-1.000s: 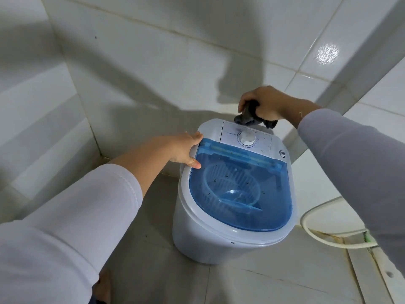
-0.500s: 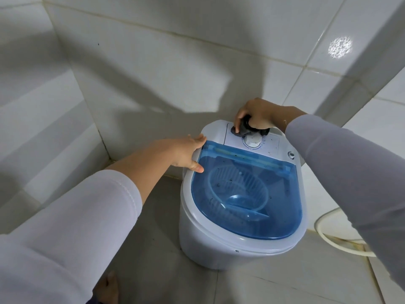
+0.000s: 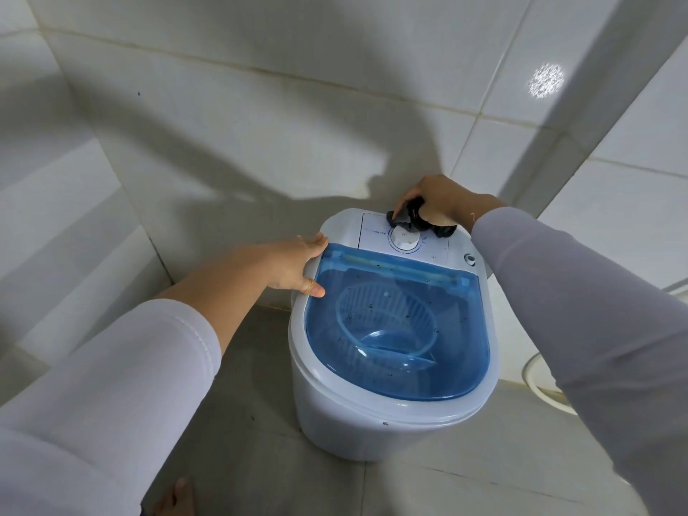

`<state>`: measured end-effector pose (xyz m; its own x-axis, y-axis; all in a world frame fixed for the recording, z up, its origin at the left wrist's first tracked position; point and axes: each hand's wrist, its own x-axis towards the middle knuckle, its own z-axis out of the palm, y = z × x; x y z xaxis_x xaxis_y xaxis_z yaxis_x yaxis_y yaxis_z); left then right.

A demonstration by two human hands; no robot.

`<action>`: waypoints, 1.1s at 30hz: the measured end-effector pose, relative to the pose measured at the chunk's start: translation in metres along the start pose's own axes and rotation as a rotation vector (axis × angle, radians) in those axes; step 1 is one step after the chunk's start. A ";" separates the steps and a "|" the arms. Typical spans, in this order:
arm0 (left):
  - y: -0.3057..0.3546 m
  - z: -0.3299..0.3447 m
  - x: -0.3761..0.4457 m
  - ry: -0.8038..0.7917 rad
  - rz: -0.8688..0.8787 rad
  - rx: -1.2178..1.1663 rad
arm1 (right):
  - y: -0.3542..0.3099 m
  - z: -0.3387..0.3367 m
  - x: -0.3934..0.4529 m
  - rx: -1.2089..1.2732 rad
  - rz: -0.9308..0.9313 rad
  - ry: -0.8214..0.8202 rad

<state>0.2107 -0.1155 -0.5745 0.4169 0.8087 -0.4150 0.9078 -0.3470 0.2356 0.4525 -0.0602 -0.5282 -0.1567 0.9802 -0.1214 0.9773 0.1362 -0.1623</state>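
Note:
A small white washing machine (image 3: 357, 422) stands on the floor by the tiled wall. Its clear blue lid (image 3: 394, 325) is down, and a ribbed basket shows through it. My left hand (image 3: 294, 264) rests on the machine's left rim, thumb on the lid's edge, fingers nearly straight. My right hand (image 3: 435, 201) grips a dark cloth (image 3: 417, 219) and presses it on the white control panel (image 3: 376, 232), just behind the round dial (image 3: 405, 238).
Tiled walls close in behind and to the left of the machine. A pale hose (image 3: 540, 385) curves on the floor at the right. A bare foot (image 3: 171, 497) shows at the bottom left. Grey floor tiles lie in front.
My right hand came down with the cloth from above the machine's back edge onto the control panel. The left hand has stayed on the rim.

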 end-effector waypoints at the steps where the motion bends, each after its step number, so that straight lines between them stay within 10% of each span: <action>1: 0.000 0.000 0.000 0.000 -0.003 -0.001 | 0.002 0.000 -0.002 -0.001 0.011 0.008; 33: 0.001 0.000 -0.002 0.029 0.013 -0.017 | -0.004 0.029 -0.074 0.111 0.190 -0.002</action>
<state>0.2111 -0.1175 -0.5738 0.4271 0.8176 -0.3861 0.9012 -0.3500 0.2558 0.4565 -0.1374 -0.5468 0.0284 0.9864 -0.1616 0.9676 -0.0677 -0.2432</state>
